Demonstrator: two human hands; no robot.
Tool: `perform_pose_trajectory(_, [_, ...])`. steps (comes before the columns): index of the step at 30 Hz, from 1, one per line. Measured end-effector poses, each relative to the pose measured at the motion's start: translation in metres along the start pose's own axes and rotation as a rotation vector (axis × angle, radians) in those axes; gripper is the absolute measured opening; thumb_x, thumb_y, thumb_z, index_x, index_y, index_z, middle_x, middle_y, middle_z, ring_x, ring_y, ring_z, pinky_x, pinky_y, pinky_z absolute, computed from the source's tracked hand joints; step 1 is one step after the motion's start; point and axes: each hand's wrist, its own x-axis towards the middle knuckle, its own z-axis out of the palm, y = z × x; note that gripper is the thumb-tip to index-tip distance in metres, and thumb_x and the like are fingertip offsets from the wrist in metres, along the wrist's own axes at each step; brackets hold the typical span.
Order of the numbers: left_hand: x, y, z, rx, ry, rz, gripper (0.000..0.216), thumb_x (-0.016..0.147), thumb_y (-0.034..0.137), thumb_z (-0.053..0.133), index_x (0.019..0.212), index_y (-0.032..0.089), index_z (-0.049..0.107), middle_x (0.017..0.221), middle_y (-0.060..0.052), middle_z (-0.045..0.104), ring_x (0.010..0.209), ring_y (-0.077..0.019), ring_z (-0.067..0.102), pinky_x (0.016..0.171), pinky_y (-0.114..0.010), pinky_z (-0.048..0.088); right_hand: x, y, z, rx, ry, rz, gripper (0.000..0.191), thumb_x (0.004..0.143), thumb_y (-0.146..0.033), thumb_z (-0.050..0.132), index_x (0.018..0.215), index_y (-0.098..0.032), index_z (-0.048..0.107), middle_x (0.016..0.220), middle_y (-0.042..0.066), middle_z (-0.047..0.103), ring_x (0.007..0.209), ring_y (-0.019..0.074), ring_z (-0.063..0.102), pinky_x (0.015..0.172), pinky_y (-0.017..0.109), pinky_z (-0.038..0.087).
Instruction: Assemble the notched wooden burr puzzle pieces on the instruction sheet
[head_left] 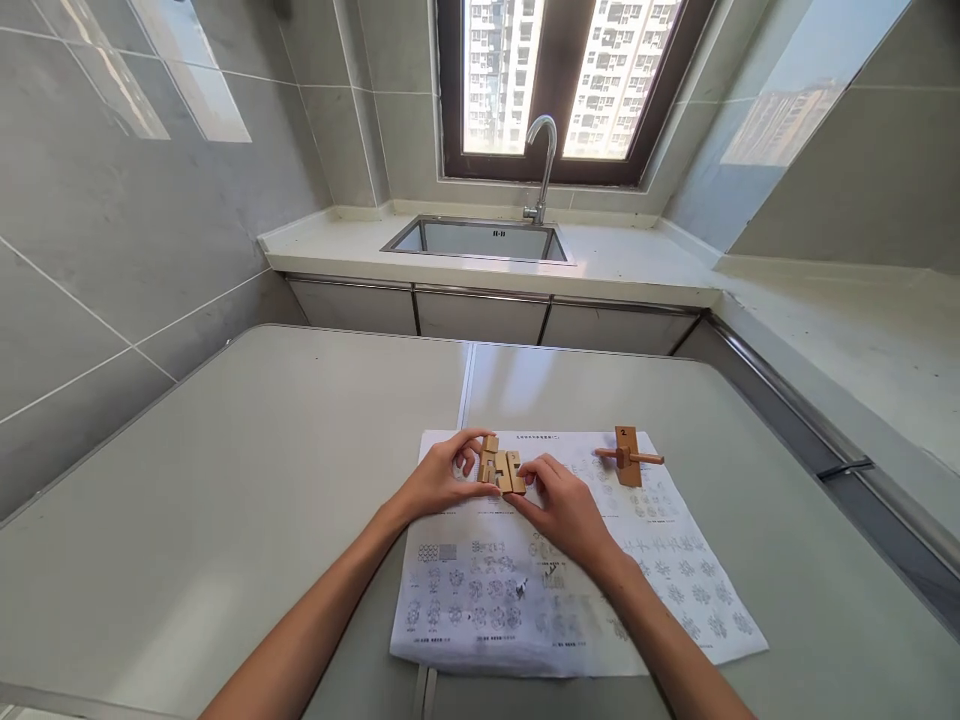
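Both my hands meet over a cluster of notched wooden puzzle blocks (501, 468) resting on a printed instruction sheet (570, 590). My left hand (441, 478) curls around the left side of the blocks, thumb and fingers pinching them. On the right side, the fingertips of my right hand (564, 505) press against the same cluster. A second wooden piece (628, 456), a flat block marked 2 with a rod through it, lies on the sheet to the right, apart from both hands.
The sheet lies on a grey table (225, 520) with a seam down its middle. Beyond it runs a white counter (637, 265) with a steel sink (480, 240) and faucet (541, 165) under a window. Tiled walls stand on the left and right.
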Motion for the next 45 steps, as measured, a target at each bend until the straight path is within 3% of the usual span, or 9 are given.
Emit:
perform_pose_trajectory(5, [-0.002, -0.002, 0.003, -0.054, 0.027, 0.019, 0.077, 0.071, 0.049, 0.091, 0.138, 0.026, 0.06, 0.086, 0.004, 0.059, 0.073, -0.014, 0.05, 0.071, -0.027, 0.043, -0.001, 0.004, -0.004, 0.1, 0.023, 0.048, 0.023, 0.097, -0.045, 0.07, 0.102, -0.024, 0.066, 0.085, 0.002, 0.068, 0.066, 0.0183, 0.057, 0.064, 0.032, 0.047])
perform_pose_trajectory(9, [-0.002, -0.003, 0.006, -0.071, 0.073, 0.012, 0.077, 0.071, 0.047, 0.092, 0.137, 0.023, 0.059, 0.084, 0.005, 0.059, 0.071, -0.0137, 0.052, 0.07, -0.027, 0.045, 0.001, 0.0, -0.006, 0.344, 0.093, 0.153, 0.034, 0.095, -0.051, 0.072, 0.112, -0.023, 0.068, 0.087, 0.004, 0.073, 0.066, 0.0185, 0.062, 0.062, 0.031, 0.05])
perform_pose_trajectory(12, [-0.002, -0.001, 0.012, -0.083, 0.107, -0.008, 0.078, 0.07, 0.048, 0.093, 0.135, 0.022, 0.059, 0.083, 0.005, 0.059, 0.068, -0.0132, 0.052, 0.068, -0.026, 0.044, 0.002, -0.005, -0.007, 0.581, 0.064, 0.178, 0.038, 0.097, -0.051, 0.07, 0.121, -0.023, 0.066, 0.097, 0.007, 0.077, 0.073, 0.0197, 0.07, 0.067, 0.032, 0.055])
perform_pose_trajectory(15, [-0.003, 0.003, 0.018, -0.116, 0.096, -0.004, 0.074, 0.072, 0.048, 0.092, 0.134, 0.023, 0.059, 0.082, 0.005, 0.06, 0.069, -0.0133, 0.053, 0.068, -0.026, 0.044, 0.002, -0.009, -0.008, 0.667, 0.01, 0.171, 0.04, 0.101, -0.05, 0.064, 0.128, -0.021, 0.065, 0.087, 0.006, 0.076, 0.071, 0.0197, 0.07, 0.063, 0.031, 0.053])
perform_pose_trajectory(18, [-0.006, 0.008, 0.023, -0.128, 0.06, 0.012, 0.071, 0.073, 0.048, 0.091, 0.133, 0.025, 0.06, 0.079, 0.006, 0.057, 0.07, -0.0136, 0.053, 0.07, -0.026, 0.045, 0.001, -0.01, -0.008, 0.604, -0.008, 0.162, 0.039, 0.104, -0.048, 0.06, 0.13, -0.02, 0.068, 0.075, 0.002, 0.074, 0.066, 0.0188, 0.067, 0.062, 0.03, 0.05])
perform_pose_trajectory(26, [-0.009, 0.015, 0.025, -0.162, 0.006, 0.035, 0.066, 0.075, 0.046, 0.091, 0.129, 0.026, 0.059, 0.08, 0.005, 0.06, 0.07, -0.0147, 0.053, 0.068, -0.027, 0.045, -0.002, -0.014, -0.003, 0.458, 0.084, 0.155, 0.031, 0.1, -0.045, 0.065, 0.118, -0.021, 0.07, 0.078, 0.003, 0.075, 0.073, 0.0224, 0.072, 0.072, 0.033, 0.054])
perform_pose_trajectory(36, [-0.008, 0.015, 0.023, -0.214, -0.069, 0.034, 0.071, 0.071, 0.048, 0.092, 0.13, 0.025, 0.061, 0.084, 0.003, 0.061, 0.072, -0.015, 0.055, 0.069, -0.028, 0.049, -0.003, -0.014, -0.001, 0.334, 0.139, 0.12, 0.029, 0.102, -0.045, 0.061, 0.116, -0.022, 0.072, 0.083, 0.005, 0.072, 0.07, 0.0203, 0.064, 0.06, 0.03, 0.05])
perform_pose_trajectory(45, [-0.007, 0.014, 0.022, -0.27, -0.109, 0.054, 0.07, 0.07, 0.044, 0.094, 0.128, 0.024, 0.06, 0.088, 0.002, 0.064, 0.072, -0.0144, 0.056, 0.07, -0.028, 0.05, -0.005, -0.016, 0.0, 0.287, 0.135, 0.095, 0.024, 0.104, -0.04, 0.057, 0.115, -0.022, 0.069, 0.088, 0.005, 0.073, 0.071, 0.0199, 0.064, 0.058, 0.03, 0.049])
